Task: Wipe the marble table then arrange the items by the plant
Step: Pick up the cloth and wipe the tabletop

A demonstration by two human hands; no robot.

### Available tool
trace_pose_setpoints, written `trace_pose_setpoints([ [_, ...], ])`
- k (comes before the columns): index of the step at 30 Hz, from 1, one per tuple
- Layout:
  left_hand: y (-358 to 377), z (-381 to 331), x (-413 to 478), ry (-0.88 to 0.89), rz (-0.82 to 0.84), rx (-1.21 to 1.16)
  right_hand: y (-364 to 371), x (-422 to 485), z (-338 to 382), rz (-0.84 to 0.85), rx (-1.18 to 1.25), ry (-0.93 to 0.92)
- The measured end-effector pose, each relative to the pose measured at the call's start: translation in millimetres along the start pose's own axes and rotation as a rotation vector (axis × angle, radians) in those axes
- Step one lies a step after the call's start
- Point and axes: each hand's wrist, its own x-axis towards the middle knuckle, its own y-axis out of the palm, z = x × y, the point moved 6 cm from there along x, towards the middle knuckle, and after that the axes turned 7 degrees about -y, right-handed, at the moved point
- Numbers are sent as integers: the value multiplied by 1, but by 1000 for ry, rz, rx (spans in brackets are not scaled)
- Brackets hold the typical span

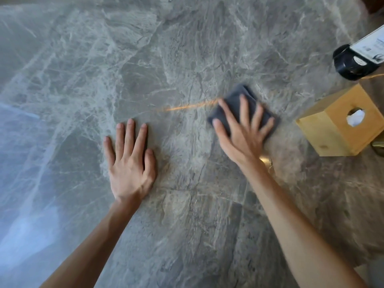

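Observation:
The grey marble table (145, 59) with pale veins fills the view. A folded dark grey cloth (236, 98) lies flat on it, right of centre. My right hand (243, 132) presses down on the cloth with its fingers spread, and both look blurred. My left hand (128, 161) rests flat on the bare marble to the left, fingers apart, holding nothing. The plant is not in view.
A wooden tissue box (332, 129) with a white tissue in its round hole stands at the right edge. Behind it is a dark bottle (353, 61) with a white label. A small brass-coloured object (379, 146) peeks out beside the box.

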Motion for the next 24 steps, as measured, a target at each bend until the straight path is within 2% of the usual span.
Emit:
trace_pose_setpoints([
  [1, 0, 0, 0, 4, 2, -2, 1, 3, 23, -1, 6, -73],
  [3, -1, 0, 1, 9, 10, -14, 7, -34, 63, 0, -11, -334],
  [5, -1, 0, 1, 6, 12, -22, 14, -97, 64, 57, -71, -537],
  [6, -1, 0, 1, 5, 12, -24, 15, -117, 50, 84, -94, -563],
  [8, -1, 1, 1, 5, 12, -30, 12, -112, 7, 78, -117, -453],
  [10, -1, 1, 1, 5, 6, -30, 5, -67, -22, 12, -97, -198],
  [12, -2, 0, 0, 5, 4, -28, -2, -15, -14, -34, -45, -22],
  [14, -2, 0, 0, 5, 6, -31, -1, 8, 30, -15, -10, -87],
  [17, -1, 0, 0, 14, 20, -25, 9, -49, 82, 11, -35, -432],
  [18, -1, 0, 1, 12, 22, -22, 14, -81, 79, 38, -55, -519],
  [20, -1, 1, 1, 7, 32, -9, 12, -116, 40, 107, -93, -562],
  [22, 0, 1, 0, 5, 39, 1, 7, -90, -15, 81, -136, -374],
  [24, 0, 2, 1, 2, 48, 18, -3, -29, -39, -7, -65, -34],
])
